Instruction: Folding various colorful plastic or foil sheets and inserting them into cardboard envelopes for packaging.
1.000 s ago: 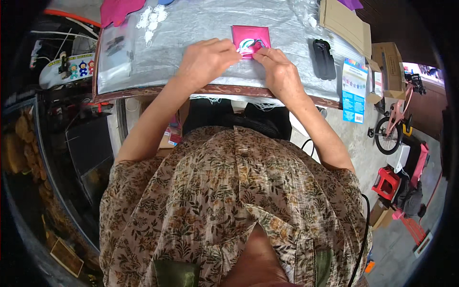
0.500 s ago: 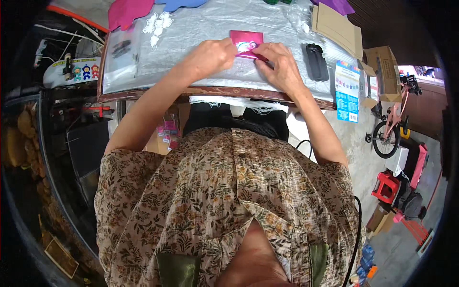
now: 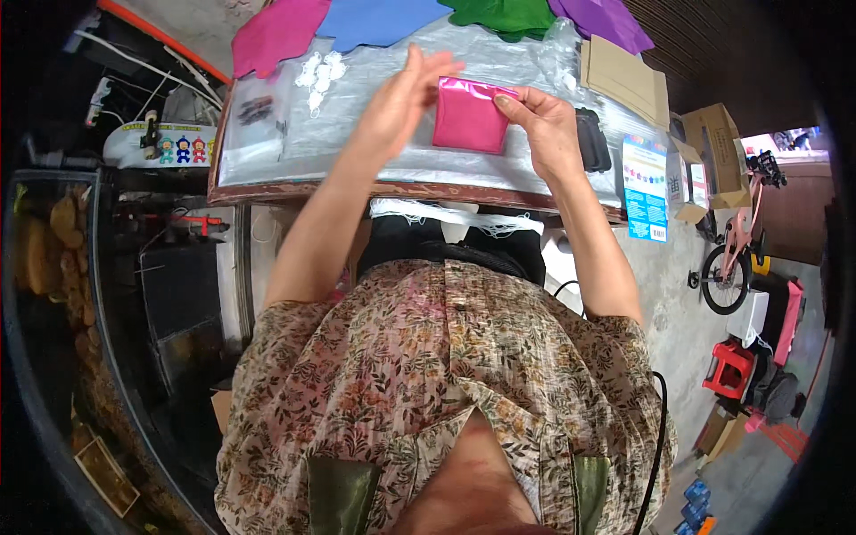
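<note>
A flat square packet, bright pink with a glossy clear wrap, is raised over the table. My right hand pinches its upper right corner between thumb and fingers. Just left of the packet, my left hand is open, its fingers stretched out and slightly blurred. Whether a fingertip touches the packet's edge, I cannot tell. Behind my right hand lies a black case-like object, partly hidden.
The table is covered in silvery sheeting with a worn brown edge. Pink, blue, green and purple pieces line its far side. White string bundles, cardboard sheets and a blue printed card are around.
The pink packet has come up off the table and turned, its plain side now showing. My left hand has let go and opened to the left; my right hand keeps its pinch.
</note>
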A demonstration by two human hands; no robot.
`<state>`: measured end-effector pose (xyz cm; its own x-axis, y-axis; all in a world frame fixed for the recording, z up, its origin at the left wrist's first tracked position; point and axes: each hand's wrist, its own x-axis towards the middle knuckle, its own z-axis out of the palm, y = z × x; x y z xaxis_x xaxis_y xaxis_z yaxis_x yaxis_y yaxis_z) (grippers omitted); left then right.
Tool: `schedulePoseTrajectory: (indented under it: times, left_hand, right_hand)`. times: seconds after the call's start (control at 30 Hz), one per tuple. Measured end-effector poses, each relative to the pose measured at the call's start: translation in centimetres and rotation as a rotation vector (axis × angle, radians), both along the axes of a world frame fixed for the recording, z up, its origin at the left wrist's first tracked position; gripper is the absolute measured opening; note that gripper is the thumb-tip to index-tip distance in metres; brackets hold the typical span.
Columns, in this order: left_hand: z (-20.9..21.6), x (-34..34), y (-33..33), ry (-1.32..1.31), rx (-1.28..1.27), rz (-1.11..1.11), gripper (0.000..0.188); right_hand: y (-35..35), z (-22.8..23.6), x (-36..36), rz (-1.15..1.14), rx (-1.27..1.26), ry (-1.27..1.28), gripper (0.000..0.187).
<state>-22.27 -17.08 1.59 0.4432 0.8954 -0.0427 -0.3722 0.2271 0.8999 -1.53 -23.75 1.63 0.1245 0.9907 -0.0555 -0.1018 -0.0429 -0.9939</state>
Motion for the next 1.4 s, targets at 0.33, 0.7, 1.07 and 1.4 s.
schedulePoseTrajectory:
  times: [0.33,0.7,1.07,1.4]
  left_hand:
    - [-1.4,4.1,-4.3,-0.036,0.048,0.252,0.041]
    - [-2.3,5.3,-3.9,0.157,0.223,0.316,0.028]
    - [1.5,7.2,-4.3,0.472,0.652,-0.005,0.018]
    - [5.3,19.3,7.5,0.828,1.238,-0.463,0.053]
  right_hand:
    - [-1.2,0.5,-0.7,-0.061,0.004,0.039,0.012]
    - [-0.9,1.3,1.5,-0.093,-0.038,0.086,0.012]
    - [-3.0,3.9,7.7,0.340,-0.066,-0.316,0.012]
    - [-12.4,4.4,13.3,-0.257,0.027,-0.274,0.009]
